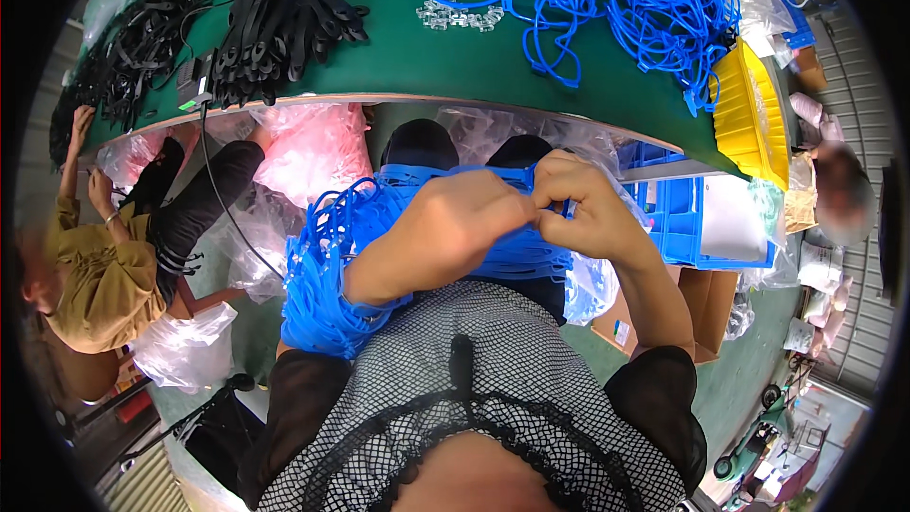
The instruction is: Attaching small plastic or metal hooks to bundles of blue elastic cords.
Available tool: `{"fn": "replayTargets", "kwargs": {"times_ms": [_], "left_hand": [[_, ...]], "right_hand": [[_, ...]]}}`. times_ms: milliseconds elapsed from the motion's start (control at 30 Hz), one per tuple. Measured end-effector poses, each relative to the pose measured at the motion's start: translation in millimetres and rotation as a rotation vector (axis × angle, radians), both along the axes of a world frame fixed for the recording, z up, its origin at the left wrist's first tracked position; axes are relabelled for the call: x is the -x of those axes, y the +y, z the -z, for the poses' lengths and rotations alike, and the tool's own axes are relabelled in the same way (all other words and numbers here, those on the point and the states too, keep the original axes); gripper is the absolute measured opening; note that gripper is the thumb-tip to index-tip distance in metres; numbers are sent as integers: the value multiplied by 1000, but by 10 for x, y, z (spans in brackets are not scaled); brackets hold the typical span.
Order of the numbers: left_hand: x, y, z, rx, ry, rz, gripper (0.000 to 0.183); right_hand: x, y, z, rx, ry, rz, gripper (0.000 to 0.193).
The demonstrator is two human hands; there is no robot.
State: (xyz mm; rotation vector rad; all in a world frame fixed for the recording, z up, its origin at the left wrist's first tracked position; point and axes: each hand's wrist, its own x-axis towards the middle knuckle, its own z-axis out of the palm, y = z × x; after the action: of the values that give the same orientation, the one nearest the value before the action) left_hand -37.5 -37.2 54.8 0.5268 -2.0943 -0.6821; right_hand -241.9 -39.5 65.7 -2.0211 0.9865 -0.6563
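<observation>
Just above my lap, my left hand (464, 223) and my right hand (588, 204) meet with fingers closed in a pinch. A bit of blue cord shows at the right fingers; the exact spot the left fingertips grip is hidden behind the hand. A thick bundle of blue cords (327, 265) hangs looped around my left forearm. More blue cords lie across my lap beneath both hands.
On the green table (398, 62) lie a tangle of blue cords (616, 0), small clear plastic pieces (460, 16) and black straps (284, 28). A yellow tray (749, 114) stands at its right end. Blue crates (678, 218) are below. Another person (109, 275) works at left.
</observation>
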Motion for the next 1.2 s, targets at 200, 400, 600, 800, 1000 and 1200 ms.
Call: {"fn": "replayTargets", "kwargs": {"times_ms": [200,400,600,800,1000,1200], "left_hand": [[14,88,40,2,-86,8,17],[-17,28,172,-1048,238,155,17],[54,166,304,-350,-66,-63,16],[-4,209,360,-457,-85,109,16],[-37,272,399,-951,197,343,23],[-70,350,416,-1448,415,473,25]], "right_hand": [[37,37,110,-230,-124,11,5],[26,46,25,-267,-133,36,5],[10,49,37,-410,-120,85,5],[43,45,103,-255,-84,-35,3],[-5,5,176,-36,-122,-152,5],[-86,103,135,127,-226,-114,7]]}}
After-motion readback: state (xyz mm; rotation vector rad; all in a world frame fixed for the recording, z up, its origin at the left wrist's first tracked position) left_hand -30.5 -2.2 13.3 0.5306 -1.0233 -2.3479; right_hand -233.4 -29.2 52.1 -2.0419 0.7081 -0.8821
